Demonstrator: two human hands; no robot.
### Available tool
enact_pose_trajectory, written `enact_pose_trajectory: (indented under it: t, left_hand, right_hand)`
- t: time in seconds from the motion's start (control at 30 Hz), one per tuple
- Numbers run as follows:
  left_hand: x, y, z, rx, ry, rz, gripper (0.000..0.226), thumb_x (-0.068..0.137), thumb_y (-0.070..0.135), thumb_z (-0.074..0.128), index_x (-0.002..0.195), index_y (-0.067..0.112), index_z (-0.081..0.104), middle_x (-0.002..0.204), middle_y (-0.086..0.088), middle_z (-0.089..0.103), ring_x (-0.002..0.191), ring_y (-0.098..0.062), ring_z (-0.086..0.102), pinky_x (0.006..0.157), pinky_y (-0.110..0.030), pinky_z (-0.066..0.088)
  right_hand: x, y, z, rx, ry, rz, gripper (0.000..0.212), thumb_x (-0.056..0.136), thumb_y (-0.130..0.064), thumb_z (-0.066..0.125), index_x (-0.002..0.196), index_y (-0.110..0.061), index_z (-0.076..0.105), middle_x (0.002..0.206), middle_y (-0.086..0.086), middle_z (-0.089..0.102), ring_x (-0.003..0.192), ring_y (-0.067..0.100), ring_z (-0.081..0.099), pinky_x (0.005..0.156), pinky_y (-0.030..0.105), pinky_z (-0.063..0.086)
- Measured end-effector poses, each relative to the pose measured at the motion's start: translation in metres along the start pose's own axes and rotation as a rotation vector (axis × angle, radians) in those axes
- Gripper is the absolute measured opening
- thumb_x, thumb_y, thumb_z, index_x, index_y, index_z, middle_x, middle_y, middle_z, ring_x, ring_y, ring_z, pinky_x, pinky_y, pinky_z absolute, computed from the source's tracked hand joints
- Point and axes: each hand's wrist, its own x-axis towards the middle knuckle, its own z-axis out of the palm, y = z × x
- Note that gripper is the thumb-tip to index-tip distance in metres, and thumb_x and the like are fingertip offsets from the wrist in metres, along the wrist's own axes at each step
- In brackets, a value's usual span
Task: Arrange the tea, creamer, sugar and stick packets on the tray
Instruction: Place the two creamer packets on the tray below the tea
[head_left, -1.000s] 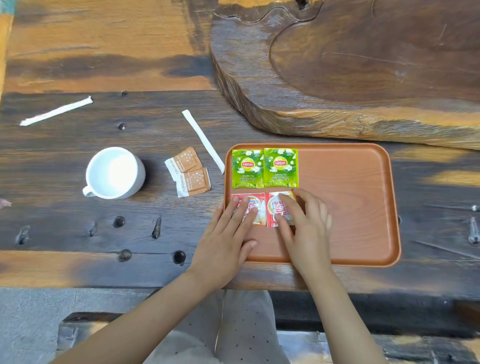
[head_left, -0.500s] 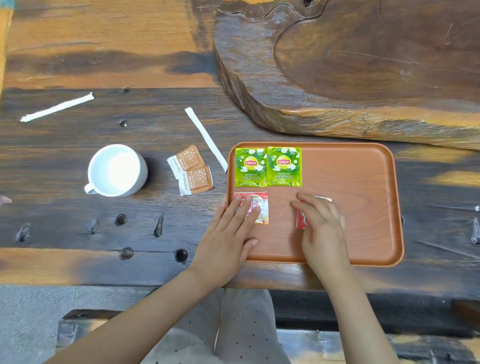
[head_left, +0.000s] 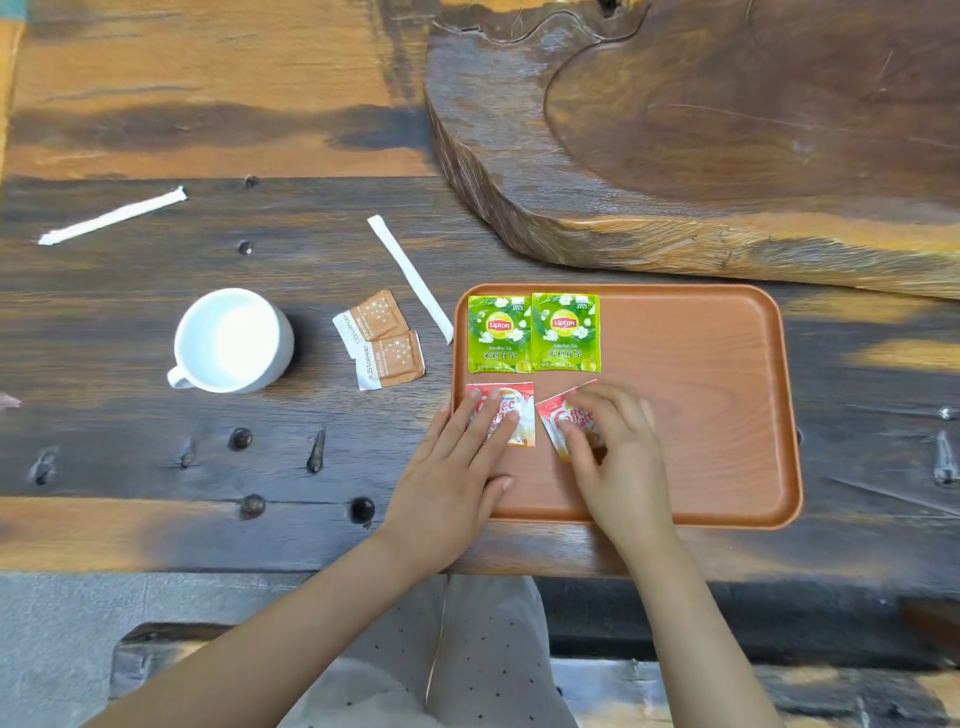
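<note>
My left hand (head_left: 457, 462) lies flat, fingers spread a little, pressing down on a red and white creamer packet (head_left: 511, 415) at the near left corner of the orange tray (head_left: 727, 415); nothing is pinched, the palm rests partly over the tray's rim. My right hand (head_left: 618, 457) is curled over a second creamer packet (head_left: 558, 415) just beside the first, fingertips on its face and thumb at its near edge, holding it tilted, its far corner turned to the right. The letters "Coffee" and part of "mate" can be read on it between my fingers. Behind these 2 packets, along the far left of the tray, 2 green tea packets sit side by side, edges touching: the left tea packet (head_left: 498, 332) and the right tea packet (head_left: 565, 332), each marked "Lipton" on a yellow and red badge above a line of Chinese characters. Off the tray to the left, on the dark wooden table (head_left: 130, 441), lie 2 brown sugar packets (head_left: 382, 338), overlapping, their small print too blurred to read. A white stick packet (head_left: 410, 278) lies slanted between them and the tray, its near end close to the rim. Farther left stands a white cup (head_left: 231, 340), and beyond it, well apart, a second stick packet (head_left: 111, 215). A thick carved wooden slab (head_left: 727, 130) lies behind the tray.
</note>
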Motion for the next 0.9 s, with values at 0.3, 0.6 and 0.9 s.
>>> enact_pose_trajectory:
  t: [0.3, 0.6, 0.9]
  left_hand:
    - [0.0, 0.0, -0.002, 0.008, -0.001, 0.0, 0.057, 0.091, 0.039, 0.038, 0.142, 0.016, 0.035, 0.151, -0.008, 0.037, 0.141, -0.023, 0.022, 0.112, -0.041, 0.02]
    - [0.003, 0.003, -0.01, 0.047, -0.013, -0.009, 0.054, 0.089, 0.039, 0.039, 0.137, 0.014, 0.047, 0.145, -0.01, 0.046, 0.135, -0.028, 0.041, 0.109, -0.042, 0.023]
    - [0.004, 0.003, -0.014, 0.037, -0.02, -0.002, 0.053, 0.089, 0.04, 0.038, 0.134, 0.013, 0.051, 0.143, -0.01, 0.048, 0.135, -0.028, 0.041, 0.11, -0.041, 0.022]
  right_hand:
    - [-0.008, -0.003, 0.011, -0.074, 0.019, 0.009, 0.032, 0.082, -0.012, 0.066, 0.113, -0.007, 0.063, 0.12, 0.01, 0.059, 0.113, 0.019, 0.041, 0.099, 0.029, 0.038]
    - [-0.007, -0.017, 0.023, -0.084, 0.113, 0.081, 0.032, 0.082, -0.017, 0.066, 0.112, -0.007, 0.061, 0.117, 0.013, 0.056, 0.11, 0.02, 0.04, 0.094, 0.037, 0.044]
    - [-0.006, -0.013, 0.019, -0.104, 0.079, 0.06, 0.032, 0.082, -0.018, 0.066, 0.112, -0.007, 0.061, 0.117, 0.012, 0.056, 0.111, 0.02, 0.04, 0.095, 0.033, 0.038]
